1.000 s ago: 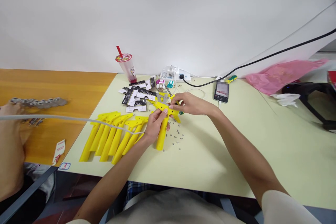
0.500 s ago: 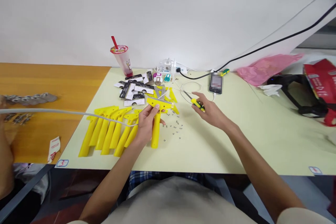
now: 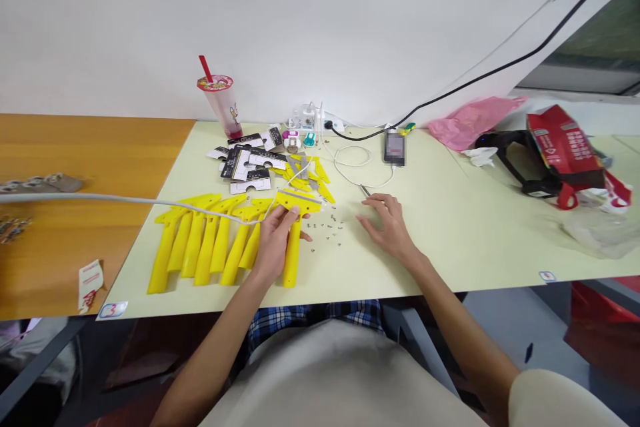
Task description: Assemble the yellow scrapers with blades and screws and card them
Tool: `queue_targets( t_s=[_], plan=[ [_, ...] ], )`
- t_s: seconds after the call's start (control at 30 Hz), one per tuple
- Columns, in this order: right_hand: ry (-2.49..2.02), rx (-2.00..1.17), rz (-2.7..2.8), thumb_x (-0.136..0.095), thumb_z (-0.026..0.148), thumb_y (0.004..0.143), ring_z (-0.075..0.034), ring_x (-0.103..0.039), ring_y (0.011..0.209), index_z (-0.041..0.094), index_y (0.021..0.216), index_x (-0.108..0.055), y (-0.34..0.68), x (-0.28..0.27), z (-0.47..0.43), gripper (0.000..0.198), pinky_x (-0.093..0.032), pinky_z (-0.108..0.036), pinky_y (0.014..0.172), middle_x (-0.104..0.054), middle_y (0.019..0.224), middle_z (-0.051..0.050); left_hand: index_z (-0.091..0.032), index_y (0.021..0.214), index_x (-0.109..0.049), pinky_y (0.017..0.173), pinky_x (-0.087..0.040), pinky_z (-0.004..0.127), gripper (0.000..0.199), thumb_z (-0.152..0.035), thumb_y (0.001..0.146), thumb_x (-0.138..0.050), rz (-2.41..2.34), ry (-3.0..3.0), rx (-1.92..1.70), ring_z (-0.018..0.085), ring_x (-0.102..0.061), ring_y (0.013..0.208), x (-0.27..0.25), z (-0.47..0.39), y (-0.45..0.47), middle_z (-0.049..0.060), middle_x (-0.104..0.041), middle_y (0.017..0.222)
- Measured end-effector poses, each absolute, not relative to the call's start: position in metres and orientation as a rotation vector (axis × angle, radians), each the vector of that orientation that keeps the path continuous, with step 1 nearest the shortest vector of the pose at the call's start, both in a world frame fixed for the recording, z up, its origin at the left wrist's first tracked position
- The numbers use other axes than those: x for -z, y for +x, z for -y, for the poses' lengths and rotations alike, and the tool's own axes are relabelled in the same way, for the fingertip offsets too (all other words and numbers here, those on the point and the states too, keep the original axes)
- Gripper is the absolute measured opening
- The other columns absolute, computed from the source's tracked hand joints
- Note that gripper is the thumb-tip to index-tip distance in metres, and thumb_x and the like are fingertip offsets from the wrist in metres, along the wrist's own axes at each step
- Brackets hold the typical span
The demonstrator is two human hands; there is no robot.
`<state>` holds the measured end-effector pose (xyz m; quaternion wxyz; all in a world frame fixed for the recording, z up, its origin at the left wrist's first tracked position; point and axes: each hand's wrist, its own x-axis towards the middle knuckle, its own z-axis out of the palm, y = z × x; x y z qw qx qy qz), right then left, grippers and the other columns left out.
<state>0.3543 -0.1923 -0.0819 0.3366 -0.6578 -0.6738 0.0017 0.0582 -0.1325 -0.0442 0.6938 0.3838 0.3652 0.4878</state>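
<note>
My left hand grips a yellow scraper by the neck, its wide head with a grey blade strip turned away from me. Over the table to the right, my right hand has thumb and fingers apart. Past its fingertips shows the metal shaft of a screwdriver; the handle is hidden behind the hand. Several yellow scraper handles lie in a row left of my left hand. Small screws or nuts are scattered between my hands. Yellow and grey blade pieces lie in a heap beyond.
Black-and-white cards are piled near a drink cup. A power strip stands by the wall, with a phone on a white cable. A grey cable crosses from the left. A red box sits at right.
My right hand has lowered toward the table and its fingers have spread; the screwdriver's yellow handle no longer shows. My left hand still holds the scraper. The view has shifted right.
</note>
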Motion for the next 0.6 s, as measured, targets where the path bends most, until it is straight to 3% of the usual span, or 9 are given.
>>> queue_targets(
  t_s=[0.3, 0.6],
  plan=[
    [-1.357, -0.325, 2.090, -0.068, 0.036, 0.105, -0.029, -0.064, 0.105, 0.026, 0.106, -0.074, 0.304, 0.077, 0.184, 0.012, -0.047, -0.049, 0.093, -0.073, 0.111, -0.010, -0.018, 0.099, -0.073, 0.075, -0.070, 0.025, 0.015, -0.030, 0.092, -0.079, -0.735, 0.776, -1.137, 0.023, -0.076, 0.111, 0.027, 0.076, 0.103, 0.007, -0.075, 0.113],
    [-1.328, -0.527, 1.978, -0.054, 0.042, 0.112, -0.027, -0.066, 0.104, 0.026, 0.102, -0.063, 0.306, 0.080, 0.167, 0.021, -0.051, -0.047, 0.094, -0.074, 0.110, -0.011, -0.018, 0.102, -0.073, 0.080, -0.070, 0.027, 0.021, -0.033, 0.091, -0.082, -0.771, 0.736, -1.123, 0.022, -0.077, 0.109, 0.046, 0.073, 0.107, 0.007, -0.076, 0.108]
  ],
)
